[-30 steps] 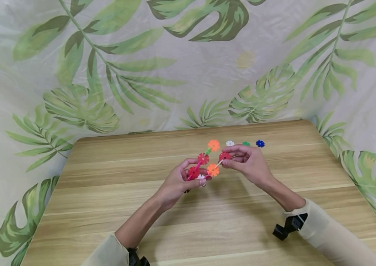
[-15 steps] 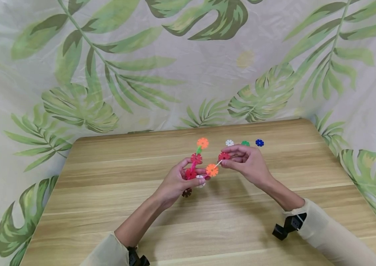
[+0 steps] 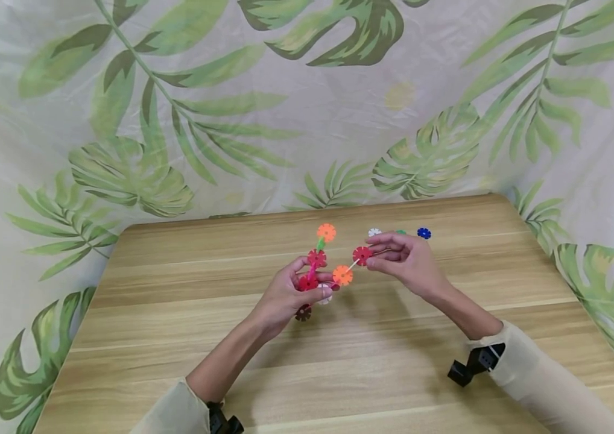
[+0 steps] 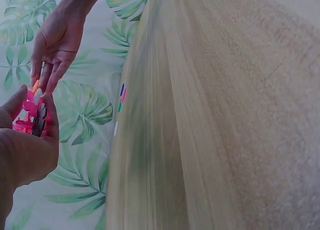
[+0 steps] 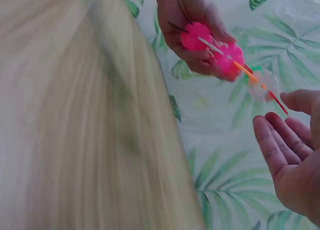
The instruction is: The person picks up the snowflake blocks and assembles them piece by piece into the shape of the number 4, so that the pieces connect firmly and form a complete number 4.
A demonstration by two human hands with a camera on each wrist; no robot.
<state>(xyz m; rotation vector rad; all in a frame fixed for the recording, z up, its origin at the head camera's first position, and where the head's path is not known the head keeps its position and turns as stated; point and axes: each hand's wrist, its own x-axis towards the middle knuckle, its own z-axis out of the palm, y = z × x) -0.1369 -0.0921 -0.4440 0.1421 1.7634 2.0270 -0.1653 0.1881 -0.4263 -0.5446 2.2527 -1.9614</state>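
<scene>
Head view: a linked chain of notched discs is held above the middle of the tabletop; the left hand pinches it mid-length between thumb and fingers; the right hand has its fingers parted around the red end disc, with no firm hold to be seen; for secure joints, the left fingers would best brace the disc nearest the one being worked; slots should meet square and be pushed straight, since twisting could spring neighbouring links.

Counted: two hands; in the chain, two orange discs, three red including the end one, one white disc and one dark disc; one green disc and one cream disc sit edge-on; pink ones cannot be counted surely; four loose discs lie far right: white, green, blue, and one pinkish, clear only from the left wrist.
</scene>
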